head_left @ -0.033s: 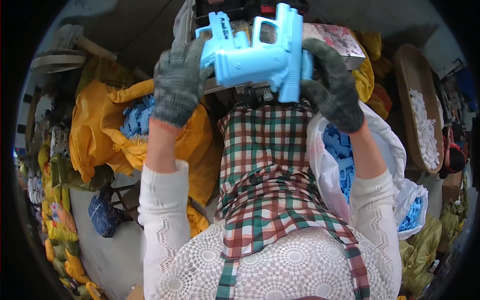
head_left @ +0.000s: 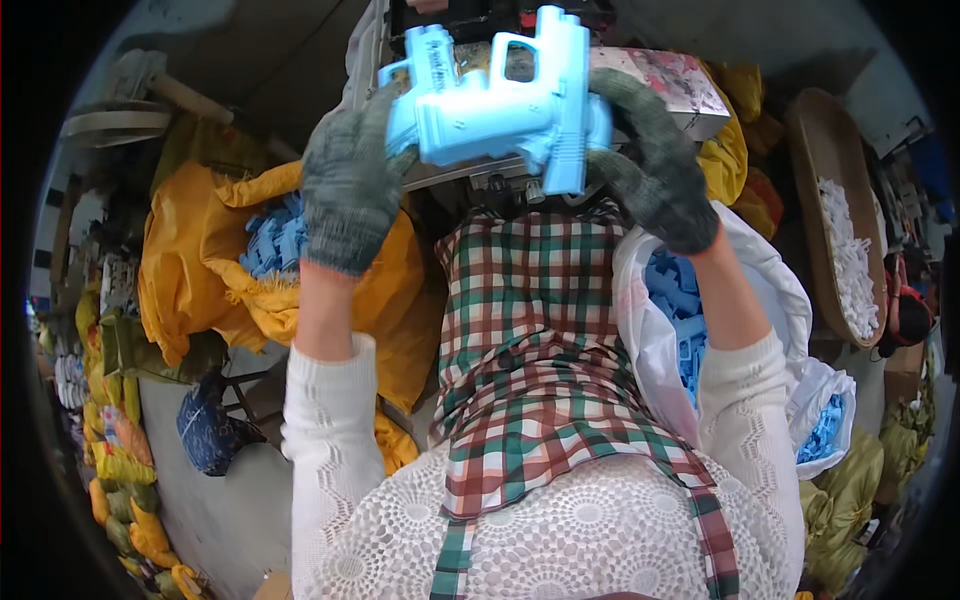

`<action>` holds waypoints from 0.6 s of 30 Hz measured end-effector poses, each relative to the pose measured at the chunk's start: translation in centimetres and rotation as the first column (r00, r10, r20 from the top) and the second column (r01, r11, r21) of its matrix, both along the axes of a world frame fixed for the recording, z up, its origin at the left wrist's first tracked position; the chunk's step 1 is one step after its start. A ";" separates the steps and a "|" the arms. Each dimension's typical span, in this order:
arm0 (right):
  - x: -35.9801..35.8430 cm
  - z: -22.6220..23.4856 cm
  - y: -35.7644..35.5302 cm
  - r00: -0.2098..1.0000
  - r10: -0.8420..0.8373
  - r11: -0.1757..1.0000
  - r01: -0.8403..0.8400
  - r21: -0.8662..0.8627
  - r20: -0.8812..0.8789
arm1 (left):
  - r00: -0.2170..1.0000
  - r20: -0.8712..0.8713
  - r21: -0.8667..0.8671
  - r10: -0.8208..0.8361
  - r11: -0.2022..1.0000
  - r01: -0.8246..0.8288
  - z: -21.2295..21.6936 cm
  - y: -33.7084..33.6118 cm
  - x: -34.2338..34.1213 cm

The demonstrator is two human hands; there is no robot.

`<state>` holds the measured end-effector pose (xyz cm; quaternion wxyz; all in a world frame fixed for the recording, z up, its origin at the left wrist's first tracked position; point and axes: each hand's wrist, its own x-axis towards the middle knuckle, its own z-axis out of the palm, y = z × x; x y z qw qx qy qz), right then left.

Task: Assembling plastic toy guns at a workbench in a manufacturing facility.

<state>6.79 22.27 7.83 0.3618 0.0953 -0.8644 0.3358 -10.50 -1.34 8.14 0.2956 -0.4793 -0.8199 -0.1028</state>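
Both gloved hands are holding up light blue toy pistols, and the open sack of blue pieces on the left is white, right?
Not quite: in the head view, the open sack of blue pieces on the left is orange-yellow, not white. The gloved left hand and right hand are indeed holding up light blue toy pistols.
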 end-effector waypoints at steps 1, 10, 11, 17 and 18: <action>-1.2 -0.1 0.2 1.000 0.017 1.000 -0.017 0.009 0.012 | 0.991 0.061 0.136 0.120 0.982 -0.128 -1.2 -0.6 0.8; -11.2 -0.4 0.2 0.992 0.031 0.898 -0.081 0.432 0.122 | 0.765 0.020 -0.120 0.643 0.762 -0.637 -4.1 -15.2 -0.9; -10.5 -0.4 0.0 0.990 -0.012 0.921 -0.045 0.388 0.142 | 0.770 0.061 -0.125 0.635 0.771 -0.625 -3.9 -14.9 -0.5; 1.9 0.3 5.4 0.972 0.070 0.961 -0.126 0.245 0.226 | 0.826 0.523 -0.020 0.210 0.972 -0.235 -5.2 -9.3 0.8; 4.0 0.1 6.8 0.884 0.074 0.971 -0.170 0.169 0.461 | 0.708 0.702 0.036 0.079 0.989 -0.146 -5.4 -9.0 1.4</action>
